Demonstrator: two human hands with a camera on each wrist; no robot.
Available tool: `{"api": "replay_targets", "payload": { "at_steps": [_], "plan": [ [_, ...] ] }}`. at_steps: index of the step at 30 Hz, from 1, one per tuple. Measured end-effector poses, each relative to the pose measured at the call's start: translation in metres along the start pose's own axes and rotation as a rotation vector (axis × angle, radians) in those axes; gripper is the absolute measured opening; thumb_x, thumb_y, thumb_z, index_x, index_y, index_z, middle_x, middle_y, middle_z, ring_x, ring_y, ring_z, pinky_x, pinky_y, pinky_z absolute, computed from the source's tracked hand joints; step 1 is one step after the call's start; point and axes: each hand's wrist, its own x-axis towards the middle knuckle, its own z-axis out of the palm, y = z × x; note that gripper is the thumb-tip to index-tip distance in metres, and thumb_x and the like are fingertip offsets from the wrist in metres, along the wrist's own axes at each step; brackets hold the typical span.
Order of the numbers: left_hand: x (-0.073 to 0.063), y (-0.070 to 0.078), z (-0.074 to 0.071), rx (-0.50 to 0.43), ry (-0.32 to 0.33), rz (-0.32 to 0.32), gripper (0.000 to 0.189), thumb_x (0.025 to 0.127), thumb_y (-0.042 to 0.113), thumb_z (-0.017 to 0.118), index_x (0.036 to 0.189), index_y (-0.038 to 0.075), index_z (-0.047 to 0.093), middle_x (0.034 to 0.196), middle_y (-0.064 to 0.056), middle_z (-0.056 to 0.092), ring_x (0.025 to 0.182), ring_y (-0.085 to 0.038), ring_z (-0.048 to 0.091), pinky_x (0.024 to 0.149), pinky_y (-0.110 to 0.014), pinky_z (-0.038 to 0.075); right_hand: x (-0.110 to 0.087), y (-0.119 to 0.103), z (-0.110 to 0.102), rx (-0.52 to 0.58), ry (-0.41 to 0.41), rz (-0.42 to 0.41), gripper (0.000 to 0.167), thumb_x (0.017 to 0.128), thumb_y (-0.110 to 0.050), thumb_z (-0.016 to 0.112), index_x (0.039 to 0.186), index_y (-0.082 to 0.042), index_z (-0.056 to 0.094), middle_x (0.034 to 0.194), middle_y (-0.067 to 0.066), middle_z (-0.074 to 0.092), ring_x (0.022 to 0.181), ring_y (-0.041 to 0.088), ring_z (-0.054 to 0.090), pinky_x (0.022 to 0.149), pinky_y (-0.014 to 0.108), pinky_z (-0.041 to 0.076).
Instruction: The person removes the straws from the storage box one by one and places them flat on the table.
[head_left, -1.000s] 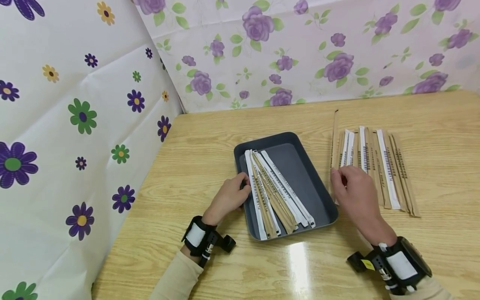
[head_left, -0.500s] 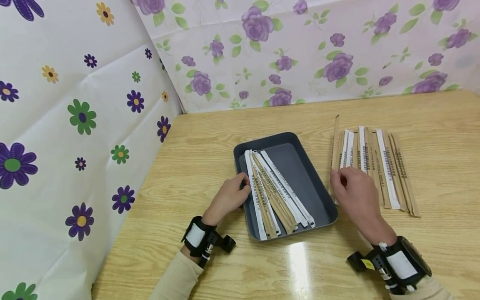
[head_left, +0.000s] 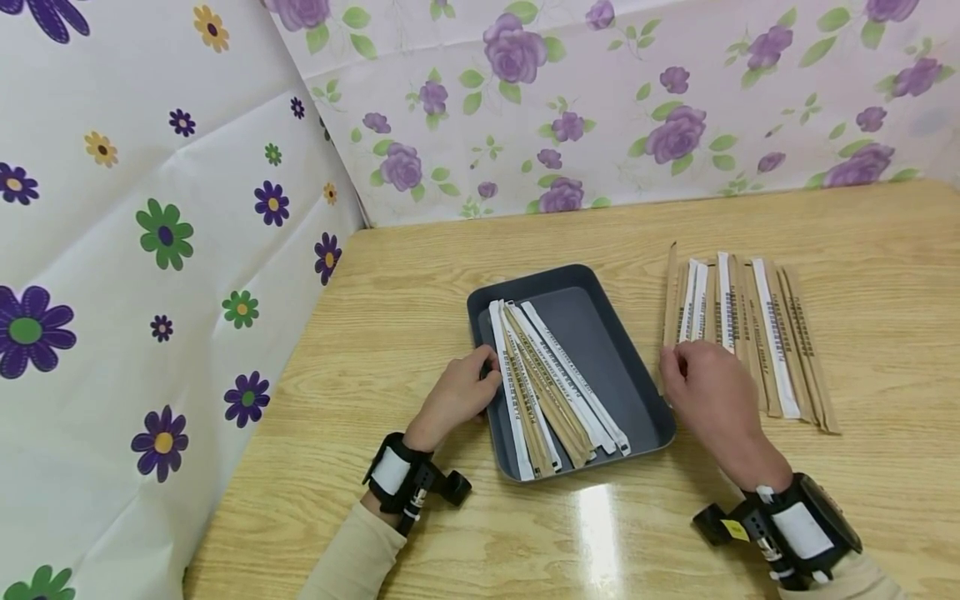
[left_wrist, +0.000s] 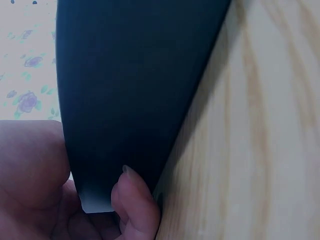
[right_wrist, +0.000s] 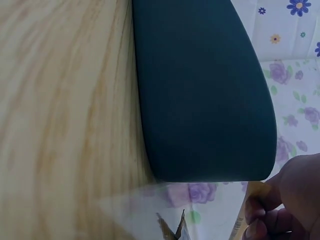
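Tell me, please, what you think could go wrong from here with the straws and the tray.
The right hand holds a brown straw close beside the row of straws, so it might drag others along or nudge the row out of line. The left hand grips the side of the tray; if that hand lifted or jerked, the heaped straws inside could slide.
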Motion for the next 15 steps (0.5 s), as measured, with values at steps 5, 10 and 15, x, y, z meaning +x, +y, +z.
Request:
{"api": "replay_targets", "payload": {
  "at_steps": [5,10,15],
  "plan": [
    [0.0000,-0.0006,0.0000,0.001,0.000,0.005,0.010,0.098,0.012,0.045,0.100,0.007,0.053,0.073,-0.008,0.055,0.048,-0.018,0.052,0.045,-0.030,0.050,-0.0008,0.0015,-0.0004,-0.033,-0.027,0.008,0.045,0.097,-0.016,0.049,0.053,-0.012,0.049,0.050,0.002,0.045,0.043,0.016,0.039,0.036,0.028,0.029],
    [-0.0003,-0.0008,0.0000,-0.003,-0.001,0.010,0.010,0.098,0.013,0.045,0.101,0.008,0.053,0.073,-0.008,0.055,0.048,-0.018,0.052,0.045,-0.031,0.051,-0.0011,0.0020,-0.0007,-0.052,-0.047,0.009,0.046,0.097,-0.015,0.047,0.051,-0.012,0.047,0.048,0.000,0.044,0.042,0.015,0.039,0.036,0.028,0.028],
    [0.0002,-0.0018,0.0003,-0.003,-0.005,0.025,0.010,0.098,0.012,0.044,0.101,0.007,0.053,0.070,-0.008,0.054,0.047,-0.018,0.051,0.045,-0.031,0.051,-0.0005,0.0045,-0.0037,-0.055,-0.038,-0.003,0.044,0.096,-0.013,0.049,0.052,-0.011,0.047,0.046,0.000,0.043,0.040,0.015,0.038,0.035,0.028,0.028]
  ]
}}
